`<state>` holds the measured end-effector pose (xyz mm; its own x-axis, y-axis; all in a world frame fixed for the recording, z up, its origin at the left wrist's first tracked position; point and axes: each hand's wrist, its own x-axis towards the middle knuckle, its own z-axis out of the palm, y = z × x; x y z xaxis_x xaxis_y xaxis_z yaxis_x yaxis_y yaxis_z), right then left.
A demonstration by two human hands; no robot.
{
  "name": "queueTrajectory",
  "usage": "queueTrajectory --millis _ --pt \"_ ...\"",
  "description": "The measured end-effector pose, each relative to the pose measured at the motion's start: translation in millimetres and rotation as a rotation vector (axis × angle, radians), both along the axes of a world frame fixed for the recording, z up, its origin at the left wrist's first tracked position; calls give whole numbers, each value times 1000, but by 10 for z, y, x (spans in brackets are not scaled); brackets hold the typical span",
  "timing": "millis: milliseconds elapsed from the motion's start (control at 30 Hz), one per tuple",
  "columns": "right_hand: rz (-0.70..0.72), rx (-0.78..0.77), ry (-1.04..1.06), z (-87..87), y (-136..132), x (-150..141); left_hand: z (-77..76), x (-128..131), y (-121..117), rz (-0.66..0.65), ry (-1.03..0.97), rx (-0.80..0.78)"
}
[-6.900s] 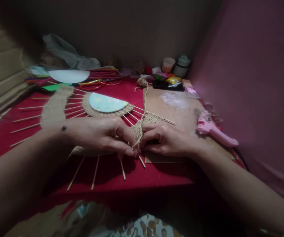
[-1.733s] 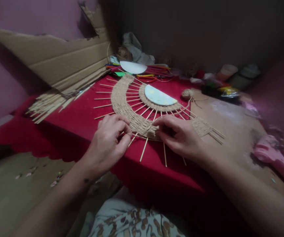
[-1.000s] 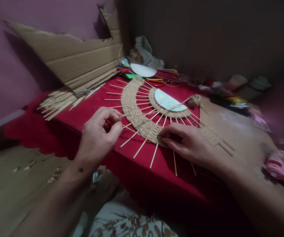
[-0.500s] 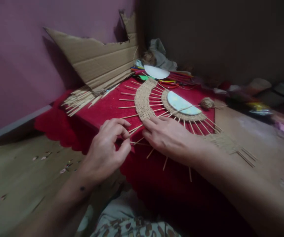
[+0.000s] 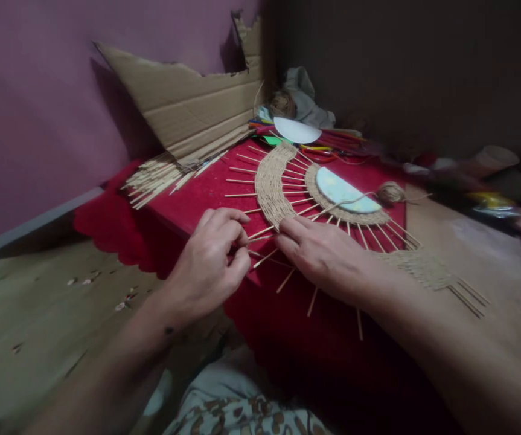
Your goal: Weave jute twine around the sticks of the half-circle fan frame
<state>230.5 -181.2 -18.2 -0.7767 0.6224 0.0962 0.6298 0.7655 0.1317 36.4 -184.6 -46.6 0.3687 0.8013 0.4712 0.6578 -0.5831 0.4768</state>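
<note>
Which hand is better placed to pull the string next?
Probably the left hand. It is out by the ends of the sticks and seems to be pinching the string. The right hand lies over the woven band, so it looks better placed for steadying.

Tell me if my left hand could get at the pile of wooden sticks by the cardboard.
Probably yes: the wooden sticks lie beyond your left hand, toward the left, with only red tablecloth showing between them; whether it grips the twine is hard to tell.
</note>
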Motion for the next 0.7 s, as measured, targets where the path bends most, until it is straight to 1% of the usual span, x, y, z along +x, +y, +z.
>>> queueTrajectory --millis 100,233,300,367,500,600,700 --pt "-6 -42 154 -62 30 50 7 39 167 -22 -7 -7" --pt "-102 -139 520 -139 97 129 57 114 392 -45 -13 -125" --pt "-129 -159 636 -149 116 149 81 160 462 -32 -10 -149" --pt "-152 -179 674 -143 116 152 86 200 499 -11 4 -131" --pt "-163 -240 676 -131 82 135 61 225 523 32 -12 -93" --pt "-146 -247 670 -148 56 125 64 207 553 87 -65 -115" --pt "-160 -221 664 -179 43 115 91 185 608 116 -96 -146"
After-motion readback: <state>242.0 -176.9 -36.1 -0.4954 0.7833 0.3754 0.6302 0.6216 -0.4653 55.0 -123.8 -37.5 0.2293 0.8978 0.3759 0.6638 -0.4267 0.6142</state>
